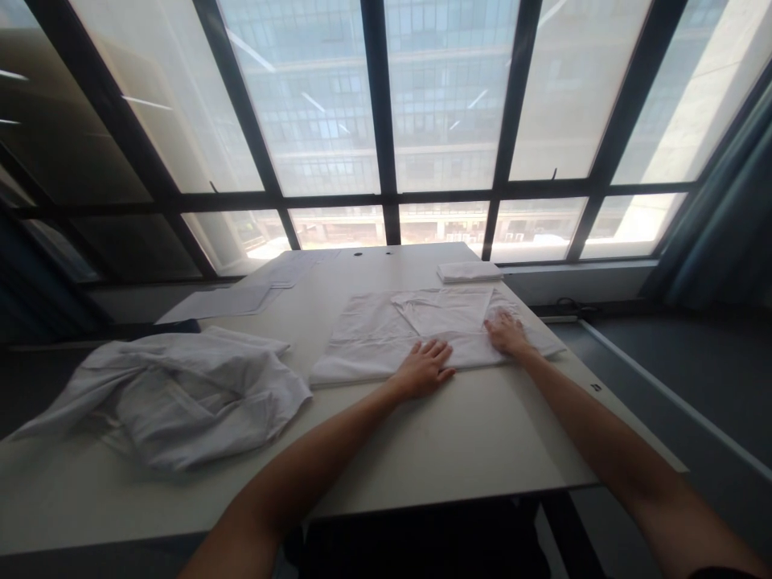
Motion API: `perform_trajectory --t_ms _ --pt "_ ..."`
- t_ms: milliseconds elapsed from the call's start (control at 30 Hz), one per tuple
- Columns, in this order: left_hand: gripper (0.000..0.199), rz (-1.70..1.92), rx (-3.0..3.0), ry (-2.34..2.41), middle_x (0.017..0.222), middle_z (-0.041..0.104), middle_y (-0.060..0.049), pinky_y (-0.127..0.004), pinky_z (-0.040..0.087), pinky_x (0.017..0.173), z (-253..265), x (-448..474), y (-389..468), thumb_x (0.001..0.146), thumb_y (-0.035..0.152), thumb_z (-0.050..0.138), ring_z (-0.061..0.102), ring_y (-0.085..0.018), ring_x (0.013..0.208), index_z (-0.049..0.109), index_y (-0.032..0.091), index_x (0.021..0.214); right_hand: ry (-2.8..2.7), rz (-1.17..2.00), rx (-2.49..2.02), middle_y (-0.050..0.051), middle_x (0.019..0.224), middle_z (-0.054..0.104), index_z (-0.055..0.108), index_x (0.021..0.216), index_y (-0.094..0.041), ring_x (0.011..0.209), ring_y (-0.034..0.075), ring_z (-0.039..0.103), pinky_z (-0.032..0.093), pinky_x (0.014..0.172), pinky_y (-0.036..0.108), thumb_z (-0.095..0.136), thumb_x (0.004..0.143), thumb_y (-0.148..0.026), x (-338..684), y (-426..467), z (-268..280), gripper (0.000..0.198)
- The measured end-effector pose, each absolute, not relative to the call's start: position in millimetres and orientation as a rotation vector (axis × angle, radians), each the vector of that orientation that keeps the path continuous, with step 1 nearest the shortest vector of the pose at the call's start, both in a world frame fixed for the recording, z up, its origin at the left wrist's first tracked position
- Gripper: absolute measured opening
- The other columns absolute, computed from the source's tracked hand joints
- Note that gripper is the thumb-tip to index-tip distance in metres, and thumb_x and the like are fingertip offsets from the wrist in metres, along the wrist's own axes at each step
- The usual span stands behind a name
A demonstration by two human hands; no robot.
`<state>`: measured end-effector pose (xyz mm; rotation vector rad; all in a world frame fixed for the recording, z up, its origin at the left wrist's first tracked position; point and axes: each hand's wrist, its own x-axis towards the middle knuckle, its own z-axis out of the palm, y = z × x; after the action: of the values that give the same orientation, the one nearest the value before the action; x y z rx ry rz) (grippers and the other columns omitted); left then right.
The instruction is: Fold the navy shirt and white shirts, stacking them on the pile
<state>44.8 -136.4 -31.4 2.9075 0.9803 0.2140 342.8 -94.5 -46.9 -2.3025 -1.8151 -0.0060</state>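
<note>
A white cloth garment (362, 346), partly folded, lies flat across the middle of the white table (470, 434). My left hand (424, 368) rests on its near edge, fingers spread and the palm down. Further right, my right hand (505, 332) presses on the garment near its right end, fingers stretched forward over a folded flap (443, 310). Neither hand is gripping the fabric. What kind of garment it is cannot be made out.
A crumpled white garment (199, 394) lies at the left, hanging partly over the table's edge. Paper sheets (223, 301) lie behind it. A small folded white cloth (469, 272) sits at the far right corner. Large windows (446, 96) stand behind, with a blue curtain (717, 201) at right.
</note>
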Motion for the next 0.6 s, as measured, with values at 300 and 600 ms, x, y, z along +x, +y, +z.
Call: perform_trajectory --t_ms 300,600 --pt "0.066 0.211 2.903 0.976 0.166 0.030 -0.009 -0.053 0.015 0.123 -29.9 43.7 -139.2 0.104 0.060 0.026 0.021 -0.030 0.154 0.029 0.024 0.159 -1.824 0.021 -2.335 0.016 0.160 0.038 0.049 0.148 -0.015 0.149 0.031 0.030 0.020 0.119 0.057 0.022 0.104 -0.045 363.6 -70.7 -46.8 0.060" --pt "0.065 0.162 2.813 0.979 0.168 0.024 -0.007 -0.053 0.014 0.123 -27.2 27.0 -129.8 0.106 0.060 0.019 0.017 -0.027 0.155 0.027 0.026 0.160 -1.840 -0.094 -2.283 0.019 0.156 0.044 0.052 0.146 -0.014 0.147 0.030 0.035 0.025 0.117 0.054 0.023 0.104 -0.041 366.2 -84.9 -58.0 0.058"
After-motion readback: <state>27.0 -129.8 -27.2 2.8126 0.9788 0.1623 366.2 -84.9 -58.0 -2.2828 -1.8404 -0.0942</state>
